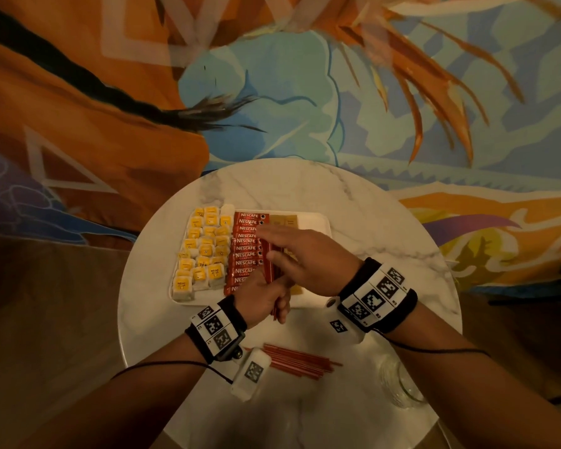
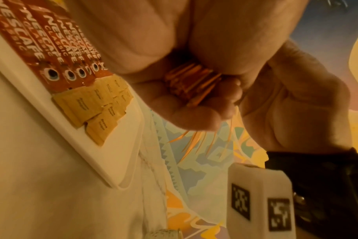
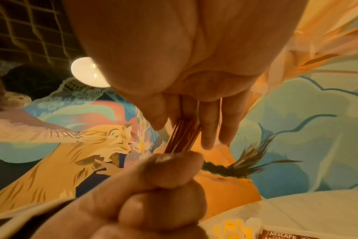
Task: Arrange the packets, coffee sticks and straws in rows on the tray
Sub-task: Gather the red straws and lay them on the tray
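Your left hand point(image 1: 264, 294) gripped a bundle of red straws point(image 1: 270, 264) over the tray's point(image 1: 318, 222) near edge, while your right hand point(image 1: 300, 257) lay flat-fingered on it. Light, stiff and slippery, they likely needed holding mid-length. More straws point(image 1: 300, 361) lay nearer you than the tray.

Dim, warm-lit room.
Round white marble desk point(image 1: 386, 228) stood against a painted mural point(image 1: 272, 92) of orange and blue; brown floor point(image 1: 46, 303) below.

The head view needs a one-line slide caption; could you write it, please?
Left hand grips red straws over the tray; right hand rests flat on them.
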Tool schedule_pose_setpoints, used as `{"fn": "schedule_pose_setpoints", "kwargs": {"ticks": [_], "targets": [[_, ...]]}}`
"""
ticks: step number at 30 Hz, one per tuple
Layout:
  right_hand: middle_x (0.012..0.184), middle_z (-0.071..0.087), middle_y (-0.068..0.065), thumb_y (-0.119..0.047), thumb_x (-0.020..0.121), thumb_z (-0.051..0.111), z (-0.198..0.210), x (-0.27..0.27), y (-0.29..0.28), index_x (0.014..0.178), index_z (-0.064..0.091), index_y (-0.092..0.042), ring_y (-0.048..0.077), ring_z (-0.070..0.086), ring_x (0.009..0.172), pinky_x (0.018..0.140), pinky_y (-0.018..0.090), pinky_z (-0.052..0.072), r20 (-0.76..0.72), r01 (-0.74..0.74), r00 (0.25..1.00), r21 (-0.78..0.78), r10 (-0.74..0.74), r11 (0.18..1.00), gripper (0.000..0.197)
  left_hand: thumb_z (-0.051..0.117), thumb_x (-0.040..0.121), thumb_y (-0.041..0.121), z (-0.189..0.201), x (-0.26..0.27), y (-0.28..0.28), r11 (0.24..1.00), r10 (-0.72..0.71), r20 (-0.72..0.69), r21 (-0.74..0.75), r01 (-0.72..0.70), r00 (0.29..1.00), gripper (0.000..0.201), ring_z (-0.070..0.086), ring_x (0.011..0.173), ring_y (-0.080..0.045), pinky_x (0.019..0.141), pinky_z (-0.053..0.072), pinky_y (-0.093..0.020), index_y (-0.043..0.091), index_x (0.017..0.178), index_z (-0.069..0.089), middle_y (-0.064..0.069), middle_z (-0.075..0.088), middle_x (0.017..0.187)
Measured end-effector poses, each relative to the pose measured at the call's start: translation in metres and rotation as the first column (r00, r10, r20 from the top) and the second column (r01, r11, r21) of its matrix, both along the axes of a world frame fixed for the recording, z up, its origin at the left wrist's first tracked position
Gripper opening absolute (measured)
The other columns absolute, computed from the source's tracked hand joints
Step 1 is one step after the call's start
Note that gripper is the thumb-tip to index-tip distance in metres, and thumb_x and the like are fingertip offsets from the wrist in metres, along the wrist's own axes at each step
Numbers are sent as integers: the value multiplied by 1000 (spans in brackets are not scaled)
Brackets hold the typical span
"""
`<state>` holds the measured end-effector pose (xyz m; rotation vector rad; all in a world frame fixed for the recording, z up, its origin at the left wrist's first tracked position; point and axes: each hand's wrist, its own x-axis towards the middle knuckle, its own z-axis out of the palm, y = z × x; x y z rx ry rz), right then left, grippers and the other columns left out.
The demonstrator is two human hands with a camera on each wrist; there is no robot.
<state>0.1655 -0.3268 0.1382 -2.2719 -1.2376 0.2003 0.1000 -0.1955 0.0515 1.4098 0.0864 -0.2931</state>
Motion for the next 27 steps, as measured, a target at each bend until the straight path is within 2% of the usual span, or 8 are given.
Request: {"fn": "schedule_pose_setpoints", "kwargs": {"ticks": [4,8,12,15,18,22,25,27], "targets": [[151,48,2,-25,102,49,3,5,-6,148,45,-16,16,44,139,115,37,37,-4,92,996,121,-92,988,47,57,94,23,-2,-1,0,1000,-7,-23,9,7,1000,37,50,41,-25,47,44,-31,18,57,51,-9,44,49],[149,50,2,-27,102,52,-5,1,-4,147,47,-15,16,45,138,115,36,36,-9,14,1000,14,-13,1000,47,56,92,24,2,-2,1,999,-10,-23,48,12,1000,42,47,38,-24,45,43,-29,21,50,49,-8,44,47],[132,62,-3,-43,97,58,-9,7,-9,142,51,-23,6,63,103,89,25,53,-153,166,978,129,-145,978,50,56,98,15,1,-5,1,996,-10,-51,87,14,999,49,44,36,-24,45,40,-31,17,50,47,-10,42,45],[111,70,-7,-55,92,58,-14,5,-8,129,57,-27,4,68,87,79,29,58,-183,165,972,91,-146,982,46,57,97,12,4,-6,0,986,-101,-26,129,103,995,50,46,37,-24,44,41,-29,22,48,51,-9,45,44],[96,71,-8,-51,90,64,-20,2,-5,109,63,-24,5,67,82,75,33,56,-175,136,977,73,-122,988,33,59,97,11,9,-7,-3,975,-170,-52,136,176,984,30,50,39,-25,46,45,-30,12,68,54,-7,49,47],[90,70,-7,-47,90,65,-22,1,-2,96,64,-21,7,65,78,72,31,54,-137,114,985,47,-107,992,27,57,100,17,8,-7,-4,958,-218,-88,168,230,972,35,65,56,-34,54,56,-37,10,66,56,-9,55,52],[78,63,-14,-40,95,63,-24,-1,-3,90,58,-21,-1,59,69,64,13,44,-115,93,989,18,-90,996,21,51,103,23,11,-7,-3,940,-263,-135,187,285,955,35,70,71,-39,69,60,-52,15,70,58,-10,57,56],[71,53,-24,-36,96,63,-23,-2,-4,89,52,-28,-12,55,66,61,6,38,-118,91,989,26,-87,996,15,51,103,25,12,-6,-2,930,-271,-156,211,301,950,35,69,71,-37,65,60,-49,15,70,57,-9,57,57]]}}
